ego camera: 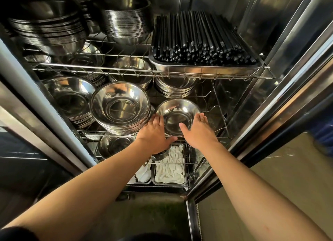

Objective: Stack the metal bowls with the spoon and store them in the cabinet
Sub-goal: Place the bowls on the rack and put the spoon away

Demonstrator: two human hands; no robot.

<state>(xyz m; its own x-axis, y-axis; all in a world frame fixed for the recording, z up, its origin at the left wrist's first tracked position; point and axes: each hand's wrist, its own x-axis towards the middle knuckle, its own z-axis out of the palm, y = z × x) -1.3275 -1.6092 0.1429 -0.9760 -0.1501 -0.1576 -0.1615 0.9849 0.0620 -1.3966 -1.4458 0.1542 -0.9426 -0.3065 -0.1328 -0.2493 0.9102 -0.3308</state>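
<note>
A shiny metal bowl (177,112) sits on the middle wire shelf (220,130) of the open steel cabinet, right of a tall stack of metal bowls (119,108). Both my hands flank it. My left hand (155,130) lies flat against its left rim, thumb reaching under the front edge. On the right rim rests my right hand (197,130), fingers straight and together. No spoon shows inside the bowl. Whether the bowl is one or several stacked, I cannot tell.
More bowl stacks (72,100) fill the middle shelf's left and back. The top shelf carries bowl piles (126,22) and a tray of black chopsticks (203,40). Below, trays of white spoons (170,166) and another bowl (115,145). The cabinet door (288,100) stands open on the right.
</note>
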